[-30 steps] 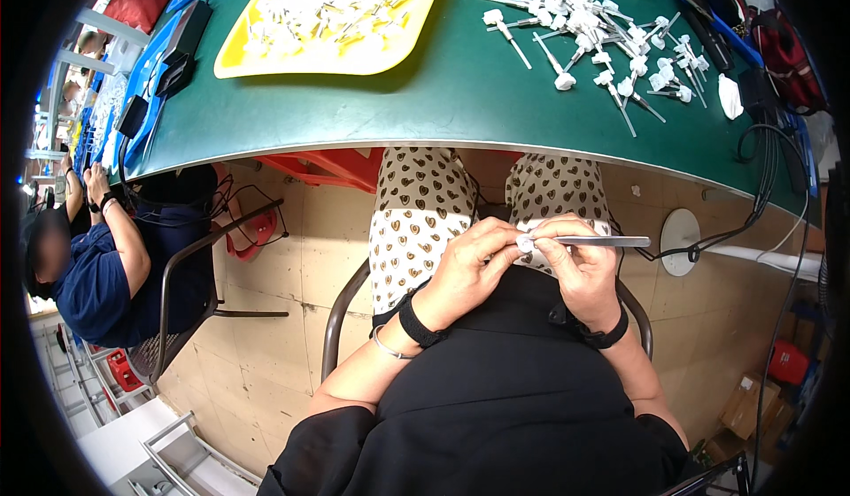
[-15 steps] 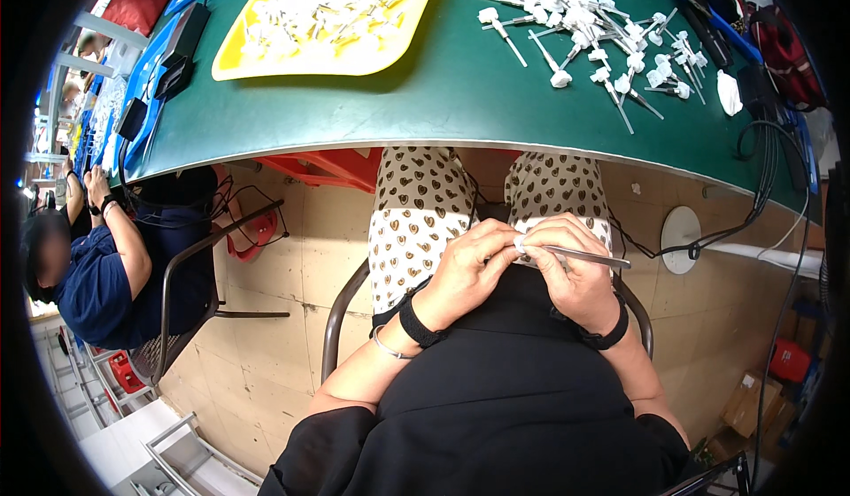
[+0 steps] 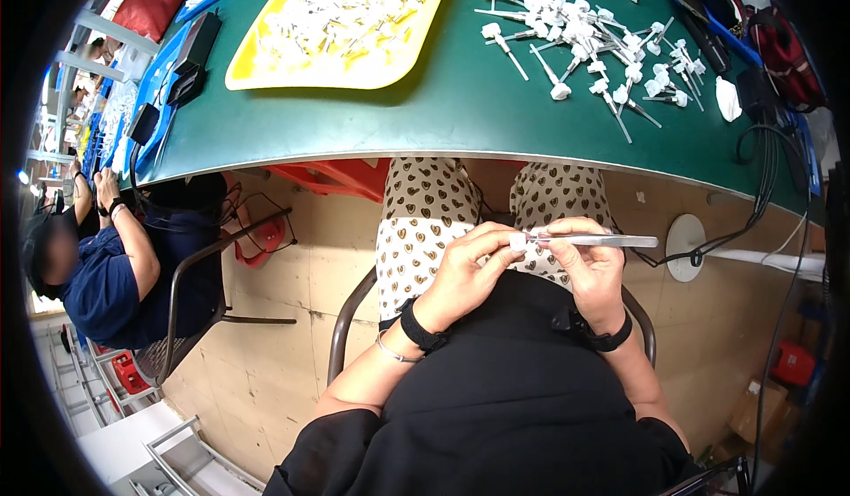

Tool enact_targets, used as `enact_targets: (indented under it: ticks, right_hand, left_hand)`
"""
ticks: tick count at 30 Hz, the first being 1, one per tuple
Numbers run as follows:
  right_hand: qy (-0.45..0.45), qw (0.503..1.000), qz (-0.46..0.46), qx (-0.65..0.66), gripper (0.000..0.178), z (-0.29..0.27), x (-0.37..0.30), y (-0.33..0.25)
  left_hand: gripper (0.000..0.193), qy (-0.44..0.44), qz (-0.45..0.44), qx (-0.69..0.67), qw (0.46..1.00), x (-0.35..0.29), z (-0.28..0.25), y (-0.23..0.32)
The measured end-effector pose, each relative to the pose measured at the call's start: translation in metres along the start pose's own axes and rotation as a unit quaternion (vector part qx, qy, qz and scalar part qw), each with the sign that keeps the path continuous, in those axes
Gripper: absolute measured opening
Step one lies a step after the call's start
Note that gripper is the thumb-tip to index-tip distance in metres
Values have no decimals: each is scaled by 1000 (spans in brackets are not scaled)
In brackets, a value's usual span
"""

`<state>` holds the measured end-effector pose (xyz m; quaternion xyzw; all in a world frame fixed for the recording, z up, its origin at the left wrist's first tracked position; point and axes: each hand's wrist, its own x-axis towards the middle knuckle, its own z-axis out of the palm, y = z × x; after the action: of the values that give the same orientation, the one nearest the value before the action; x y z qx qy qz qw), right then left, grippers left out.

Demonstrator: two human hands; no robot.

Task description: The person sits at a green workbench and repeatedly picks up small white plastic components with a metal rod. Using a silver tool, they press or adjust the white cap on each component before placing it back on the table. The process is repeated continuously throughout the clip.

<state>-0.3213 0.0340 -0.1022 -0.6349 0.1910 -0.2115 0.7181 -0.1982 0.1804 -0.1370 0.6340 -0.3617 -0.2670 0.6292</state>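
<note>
My left hand (image 3: pixel 467 270) pinches a small white plastic piece (image 3: pixel 518 242) between thumb and fingertips, above my lap. Facing it, my right hand (image 3: pixel 593 279) grips silver tweezers (image 3: pixel 633 241), whose blunt end sticks out to the right. The tips of the tweezers point left and meet the white piece or lie very close to it; whether they touch cannot be made out. On the green table (image 3: pixel 354 129) beyond, a loose heap of white-headed parts with thin stems (image 3: pixel 575 31) lies to the right. A yellow tray (image 3: pixel 332 80) holds many similar pieces.
The table's front edge runs just beyond my hands. Black cables (image 3: pixel 768 155) hang at the right, near a white crumpled piece (image 3: pixel 728 98). A black device (image 3: pixel 193 58) stands at the table's left. Another person (image 3: pixel 115 266) sits on a chair at the left.
My right hand has turned and opened out slightly, and the tweezers now lie nearer level, pulled a little rightward. My left hand keeps its pinch. The whole view has shifted slightly.
</note>
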Motion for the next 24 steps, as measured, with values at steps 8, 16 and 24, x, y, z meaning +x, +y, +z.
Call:
enact_targets:
  ticks: [8,16,24]
  right_hand:
    - [44,999,3,2,11,-2,3,-9]
    - [55,998,-6,11,11,-5,1,-13]
    - [56,998,-18,10,10,-6,3,-15]
  left_hand:
    - [10,90,180,126,971,35,-44,61]
    - [47,274,248,525,767,142,-138,103]
    - [25,14,199,568,799,171,-55,101]
